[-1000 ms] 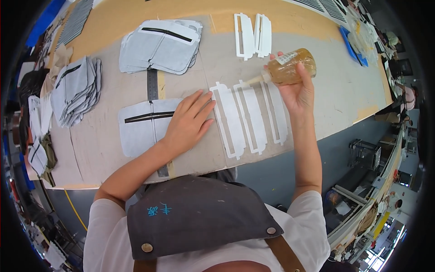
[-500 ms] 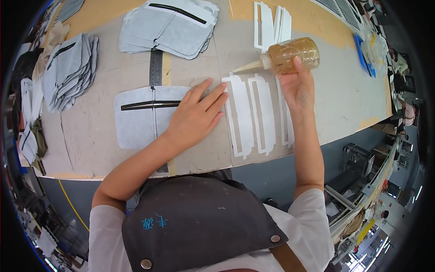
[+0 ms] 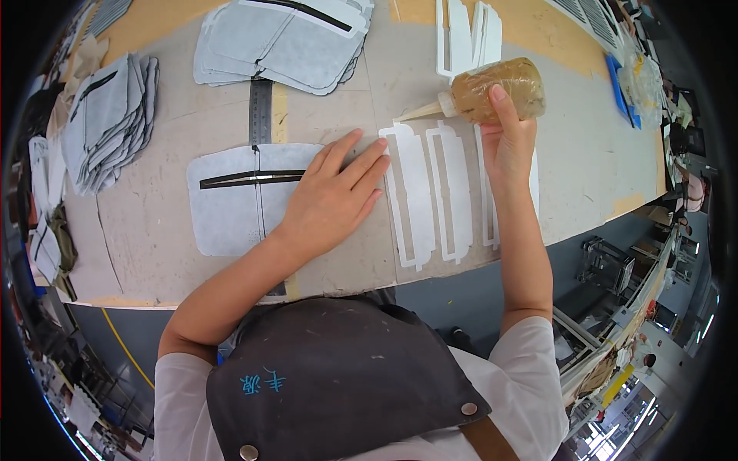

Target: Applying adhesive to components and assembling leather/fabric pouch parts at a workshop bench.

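Observation:
My right hand [image 3: 509,142] grips a glue bottle [image 3: 500,88] of clear plastic with amber contents. The bottle lies tilted on its side in the air, and its long pale nozzle points left to the top end of a white slotted strip [image 3: 416,196]. My left hand [image 3: 336,188] lies flat with fingers spread, its fingertips at that strip's upper left edge. Beneath the palm is the right end of a pale grey panel [image 3: 223,211] with a black-edged slit. A second white strip [image 3: 453,192] lies alongside, and more are partly hidden behind my right forearm.
A pile of grey panels [image 3: 284,46] lies at the back, another pile [image 3: 111,123] at the left. Further white strips [image 3: 455,38] rest beyond the bottle. A steel ruler [image 3: 260,111] runs under the panel. At the right edge sit a blue tray [image 3: 623,92] and clear plastic bags [image 3: 644,81].
The view has shifted slightly. The bottle stays in my right hand with its nozzle at the strip's top end, tilted much the same. My left hand keeps its place.

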{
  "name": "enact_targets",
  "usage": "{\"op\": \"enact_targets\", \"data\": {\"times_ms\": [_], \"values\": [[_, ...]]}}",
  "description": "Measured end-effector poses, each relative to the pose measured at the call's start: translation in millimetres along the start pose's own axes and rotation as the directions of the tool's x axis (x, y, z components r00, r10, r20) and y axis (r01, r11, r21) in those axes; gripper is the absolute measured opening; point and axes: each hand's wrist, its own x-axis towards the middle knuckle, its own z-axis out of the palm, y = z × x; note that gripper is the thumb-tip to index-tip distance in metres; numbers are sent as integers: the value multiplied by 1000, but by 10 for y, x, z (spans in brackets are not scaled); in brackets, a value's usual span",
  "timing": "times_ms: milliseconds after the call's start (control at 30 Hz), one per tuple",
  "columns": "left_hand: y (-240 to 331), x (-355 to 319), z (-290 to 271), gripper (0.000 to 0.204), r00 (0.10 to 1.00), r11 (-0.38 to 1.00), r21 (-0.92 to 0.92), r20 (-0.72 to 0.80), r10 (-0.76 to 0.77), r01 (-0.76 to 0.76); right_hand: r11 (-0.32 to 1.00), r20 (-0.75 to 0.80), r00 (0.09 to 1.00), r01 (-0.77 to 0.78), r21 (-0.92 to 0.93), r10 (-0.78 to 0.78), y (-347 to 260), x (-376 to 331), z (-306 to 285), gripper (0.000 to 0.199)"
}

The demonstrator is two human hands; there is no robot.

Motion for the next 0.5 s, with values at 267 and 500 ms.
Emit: {"op": "enact_targets", "data": {"times_ms": [267, 500], "values": [[9, 1, -7, 40, 1000, 1000, -1, 8, -10, 10, 996, 6, 1000, -29, -86, 29, 5, 17, -8, 41], [23, 13, -20, 40, 1000, 1000, -7, -1, -5, 5, 997, -14, 1000, -2, -79, 1, 22, 45, -1, 37]]}}
